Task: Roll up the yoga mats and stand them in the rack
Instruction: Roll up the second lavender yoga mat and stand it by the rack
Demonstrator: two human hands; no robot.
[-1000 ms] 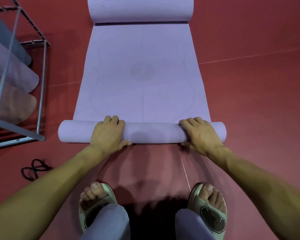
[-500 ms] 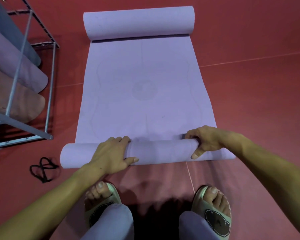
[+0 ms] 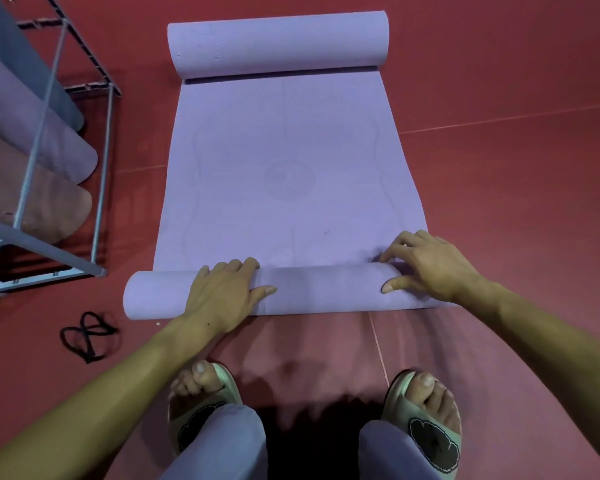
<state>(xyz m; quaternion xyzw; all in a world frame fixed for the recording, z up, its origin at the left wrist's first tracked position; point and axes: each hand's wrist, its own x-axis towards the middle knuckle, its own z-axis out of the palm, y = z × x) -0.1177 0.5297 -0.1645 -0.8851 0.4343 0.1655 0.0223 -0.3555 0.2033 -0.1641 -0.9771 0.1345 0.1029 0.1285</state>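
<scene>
Item: purple yoga mat (image 3: 288,174), lying lengthwise on the red floor (image 3: 499,202), partly rolled from the near end; a second curl (image 3: 278,43) sits at its far end. Near roll (image 3: 312,289): lies crosswise just ahead of the person's feet, its left end tight and round, its right end looser and drawn out slightly toward the near side, so the roll appears a little skewed. Left hand (image 3: 222,296): laid over the top of the roll left of centre, fingers draped over the far side, thumb pointing right along it, pressing rather than clasping. Right hand (image 3: 426,265): near the right end, fingers spread and curved onto the flat mat just beyond the roll, thumb on the roll's near face, loosely bracketing it without closing round. Rack (image 3: 49,140): metal frame at the left edge of the floor, several rolled mats (image 3: 59,157) already in it. Black strap (image 3: 87,336): on the floor near the roll's left end. Handling note: judged best to tuck the right end tighter first, then push both hands forward evenly, keeping the side edges aligned so the roll does not cone.
</scene>
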